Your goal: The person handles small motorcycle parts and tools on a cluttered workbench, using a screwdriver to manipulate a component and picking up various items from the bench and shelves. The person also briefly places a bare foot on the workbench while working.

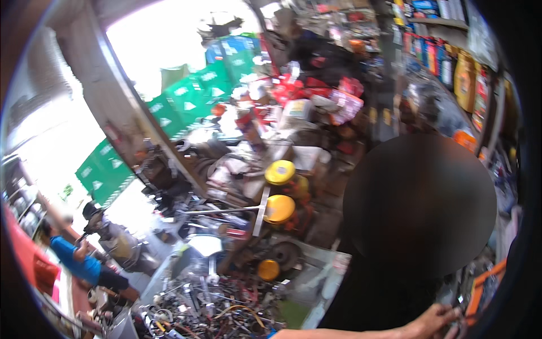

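My right arm stretches from the lower edge toward the lower right. At its end, my right hand (437, 322) has its fingers curled together beside an orange-edged frame (484, 288). What the fingers hold, if anything, is too blurred to make out. Just beyond my forearm is a person in black (367, 288), close to my hand. My left hand is out of view.
Loose tools and metal parts (214, 305) fill a tray at lower centre. Behind it stand yellow-lidded containers (280, 209) and piled goods. Bottles (464, 73) line a shelf at upper right. Another person in a blue shirt (73, 260) stands at far left.
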Demonstrator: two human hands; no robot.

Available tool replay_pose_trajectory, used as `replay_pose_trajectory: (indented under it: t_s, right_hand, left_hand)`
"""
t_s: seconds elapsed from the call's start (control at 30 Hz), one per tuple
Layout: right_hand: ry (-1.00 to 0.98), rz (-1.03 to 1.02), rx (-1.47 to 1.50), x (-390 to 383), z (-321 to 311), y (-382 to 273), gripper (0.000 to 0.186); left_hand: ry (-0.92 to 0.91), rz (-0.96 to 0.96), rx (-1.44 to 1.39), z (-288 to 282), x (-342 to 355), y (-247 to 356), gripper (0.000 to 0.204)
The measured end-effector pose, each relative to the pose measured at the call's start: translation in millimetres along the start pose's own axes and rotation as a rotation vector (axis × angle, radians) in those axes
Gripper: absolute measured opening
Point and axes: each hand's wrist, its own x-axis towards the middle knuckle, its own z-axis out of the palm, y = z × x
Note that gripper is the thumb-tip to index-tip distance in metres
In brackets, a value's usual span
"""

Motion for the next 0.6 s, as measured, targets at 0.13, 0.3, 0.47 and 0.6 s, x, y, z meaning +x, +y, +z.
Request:
replay_pose_trajectory:
  t_s: [0.13, 0.3, 0.47, 0.6]
  right_hand:
    - [0.162, 0.024, -0.05, 15.3, -10.9, 20.6, 0.022]
    - [0.004, 0.035, 0.028, 32.5, -39.4, -5.3, 0.012]
    - [-0.131, 0.017, 0.238, 32.7, -67.4, -11.1, 0.016]
    - [-0.133, -0.05, 0.105, 26.4, -82.2, -23.7, 0.019]
  left_hand:
    - [-0.087, 0.115, 0.078, 11.5, 13.6, -1.0, 0.03]
    - [-0.283, -0.036, 0.044, 20.1, -7.8, 36.3, 0.022]
    - [-0.19, -0.085, 0.144, 35.3, -13.5, 24.3, 0.043]
    - [-0.199, -0.086, 0.177, 43.1, -16.7, 17.3, 0.045]
